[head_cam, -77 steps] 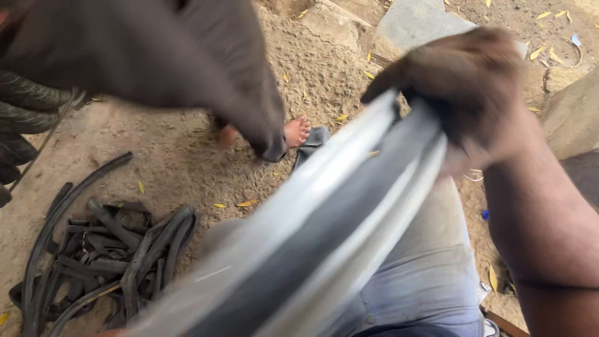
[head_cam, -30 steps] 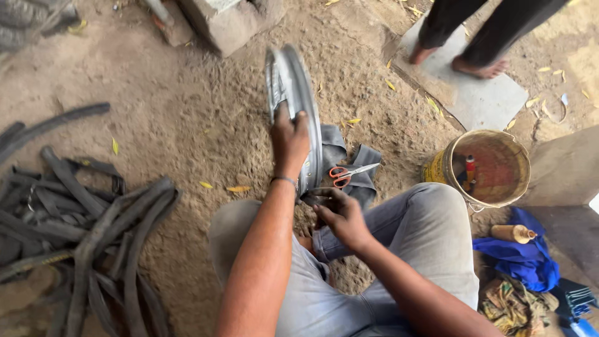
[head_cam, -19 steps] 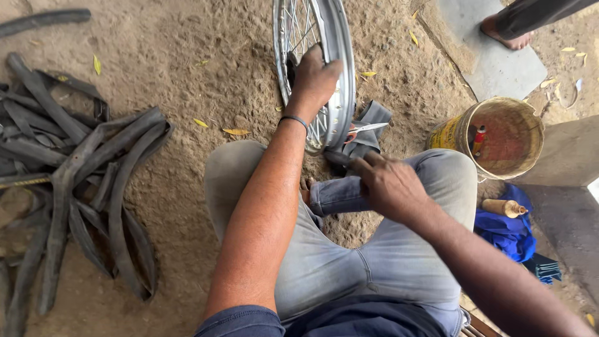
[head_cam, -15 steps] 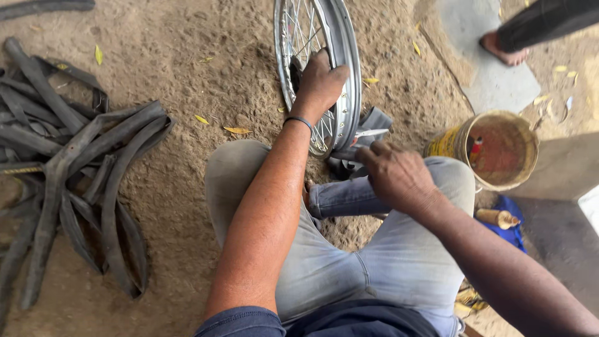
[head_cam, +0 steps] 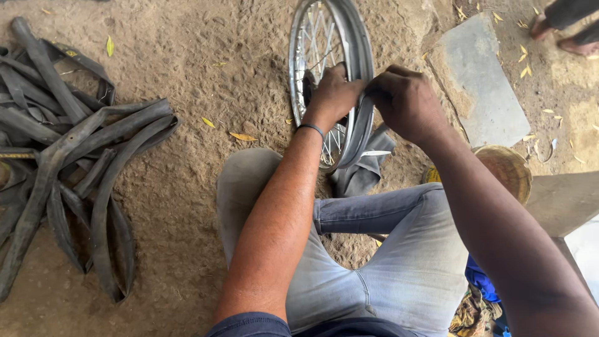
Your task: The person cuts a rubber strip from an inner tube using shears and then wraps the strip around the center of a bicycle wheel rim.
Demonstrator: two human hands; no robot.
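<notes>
A spoked silver wheel rim point(head_cam: 359, 37) stands upright on sandy ground in front of my knees. My left hand point(head_cam: 334, 93) grips the rim's near edge, fingers wrapped around it, a dark band on the wrist. My right hand point(head_cam: 405, 103) is closed on the rim's edge and the grey rubber strip point(head_cam: 360, 134) lying along it, just right of the left hand. A grey cloth point(head_cam: 365, 171) lies at the wheel's foot. I sit with legs in light grey jeans bent apart.
A heap of black inner tubes point(head_cam: 62, 162) lies at the left. A flat grey slab point(head_cam: 480, 81) is to the right of the wheel, a yellow bucket point(head_cam: 505, 171) behind my right arm. Another person's feet point(head_cam: 564, 28) stand at the top right.
My right hand has risen from my knee to the rim beside the left hand. The wheel stays upright and the view has shifted closer to it.
</notes>
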